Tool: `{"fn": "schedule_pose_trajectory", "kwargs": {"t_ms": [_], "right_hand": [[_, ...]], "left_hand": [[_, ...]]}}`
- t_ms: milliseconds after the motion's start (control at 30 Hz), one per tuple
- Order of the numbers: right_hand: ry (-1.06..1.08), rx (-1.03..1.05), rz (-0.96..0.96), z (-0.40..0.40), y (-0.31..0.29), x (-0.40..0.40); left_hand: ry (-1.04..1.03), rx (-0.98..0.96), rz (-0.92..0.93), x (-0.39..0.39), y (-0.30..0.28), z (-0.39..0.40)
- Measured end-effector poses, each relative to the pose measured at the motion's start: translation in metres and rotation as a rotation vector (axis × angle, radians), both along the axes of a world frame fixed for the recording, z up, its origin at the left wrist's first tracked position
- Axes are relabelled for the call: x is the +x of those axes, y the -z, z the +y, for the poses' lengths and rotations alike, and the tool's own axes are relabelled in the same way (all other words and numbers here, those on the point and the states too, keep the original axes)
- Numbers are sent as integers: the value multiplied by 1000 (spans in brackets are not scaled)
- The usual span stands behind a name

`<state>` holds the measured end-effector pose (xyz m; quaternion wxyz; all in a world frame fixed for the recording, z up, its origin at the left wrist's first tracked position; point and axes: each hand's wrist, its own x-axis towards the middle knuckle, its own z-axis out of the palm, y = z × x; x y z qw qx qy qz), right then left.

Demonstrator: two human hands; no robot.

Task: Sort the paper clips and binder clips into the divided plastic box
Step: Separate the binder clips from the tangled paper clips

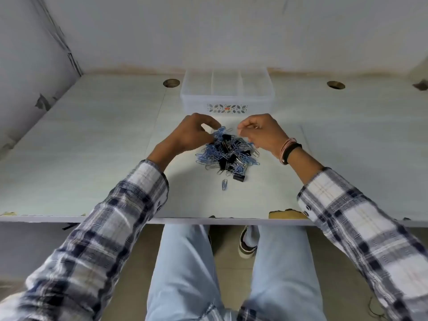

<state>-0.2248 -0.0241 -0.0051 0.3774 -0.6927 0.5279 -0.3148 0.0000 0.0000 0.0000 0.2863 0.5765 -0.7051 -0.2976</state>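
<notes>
Your left hand [190, 133] pinches blue clips [220, 133]; right hand [259, 130], curled, grip unclear; box [228, 98] lies at 12 o'clock.

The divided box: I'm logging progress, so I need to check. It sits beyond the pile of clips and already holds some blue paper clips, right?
Not quite. The head view shows the divided box beyond the pile of clips, but its compartments look empty; no clips are in it yet.

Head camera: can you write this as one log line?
left hand: pinching blue paper clips | right hand: over pile | divided plastic box: empty
</notes>
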Motion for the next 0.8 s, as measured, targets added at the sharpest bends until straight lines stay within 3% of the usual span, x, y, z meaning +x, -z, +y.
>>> {"fn": "schedule_pose_trajectory", "kwargs": {"t_ms": [100, 300, 533, 633, 800], "right_hand": [[-34, -18, 81, -10, -2, 8], [-131, -53, 266, -18, 2, 26], [-27, -56, 173, -20, 5, 31], [37, 29, -5, -19, 3, 26], [121, 311, -589, -14, -3, 10]], "left_hand": [[56, 25, -110, 2, 1, -7], [95, 48, -111, 8, 14, -11], [60, 38, -60, 17, 9, -12], [4, 58, 119, 19, 11, -11], [-91, 88, 390, 15, 8, -1]]}}
